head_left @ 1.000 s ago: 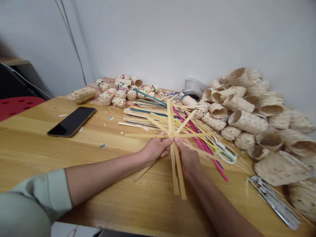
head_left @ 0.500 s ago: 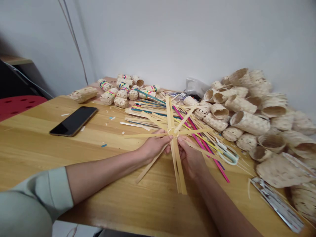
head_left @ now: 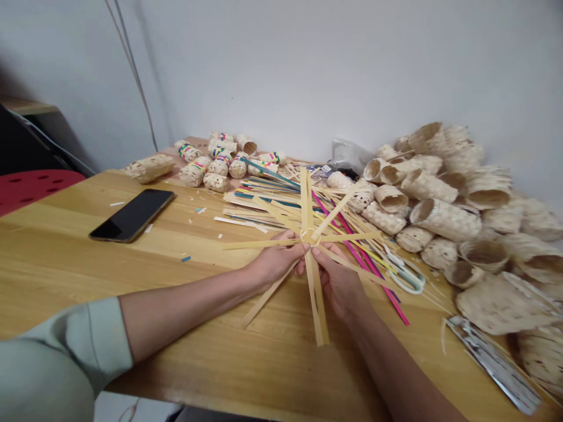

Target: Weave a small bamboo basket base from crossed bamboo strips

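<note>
Between my hands, above the wooden table, is a star of crossed bamboo strips [head_left: 315, 287] with a small woven ring [head_left: 310, 236] at its centre. My left hand [head_left: 277, 261] grips it from the left, thumb pressed just below the ring. On the other side my right hand [head_left: 338, 278] pinches it close to the ring, its thumb near the left one. The strips fan out in several directions, two of them pointing toward me close together. The fingers under the strips are partly hidden.
Loose strips [head_left: 264, 205] lie behind the star, with a magenta strip [head_left: 398, 306] to the right. Woven bamboo tubes [head_left: 446, 218] are heaped at the right; smaller ones with coloured bands [head_left: 194, 170] stand back left. A phone [head_left: 133, 215] lies left. A silvery packet [head_left: 495, 363] rests front right.
The two strips pointing toward me have drawn closer together at their near ends. My hands have shifted only slightly and keep their hold on the star.
</note>
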A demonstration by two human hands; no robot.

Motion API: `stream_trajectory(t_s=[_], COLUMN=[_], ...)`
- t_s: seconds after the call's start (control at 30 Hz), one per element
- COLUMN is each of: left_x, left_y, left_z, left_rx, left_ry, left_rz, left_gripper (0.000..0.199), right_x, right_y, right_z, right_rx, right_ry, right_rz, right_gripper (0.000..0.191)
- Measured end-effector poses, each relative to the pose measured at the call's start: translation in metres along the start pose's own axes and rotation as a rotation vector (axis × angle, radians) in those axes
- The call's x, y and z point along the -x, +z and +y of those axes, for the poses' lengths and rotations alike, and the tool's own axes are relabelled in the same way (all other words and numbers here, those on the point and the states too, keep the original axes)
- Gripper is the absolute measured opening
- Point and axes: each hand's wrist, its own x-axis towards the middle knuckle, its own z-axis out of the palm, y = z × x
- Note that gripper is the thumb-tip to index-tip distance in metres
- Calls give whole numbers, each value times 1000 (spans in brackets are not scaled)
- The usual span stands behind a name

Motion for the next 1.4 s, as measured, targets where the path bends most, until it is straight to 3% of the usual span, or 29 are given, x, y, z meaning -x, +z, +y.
stream_trajectory(t_s=[0.33, 0.67, 0.9, 1.07, 1.27, 1.4], left_x=[0, -15, -15, -13, -12, -11], left_y=[1, -14, -14, -13, -12, -12], left_z=[-5, -6, -3, -5, -7, -8], left_rx=[88, 356, 430, 456, 405, 374], left_ry=[-34, -89, -132, -175, -225, -215], left_rz=[-18, -85, -158, -185, -142, -171], left_gripper=[26, 23, 19, 16, 16, 14], right_x=[1, 0, 0, -1, -5, -6], right_y=[0, -18, -28, -28, -30, -31], right_z=[1, -24, -23, -25, -33, -38], right_rx=[0, 232, 378, 527, 601, 661], right_ry=[5, 95, 88, 12, -114, -127], right_rz=[-15, -249, -106, -141, 110, 207], right_gripper=[22, 30, 32, 24, 33, 37])
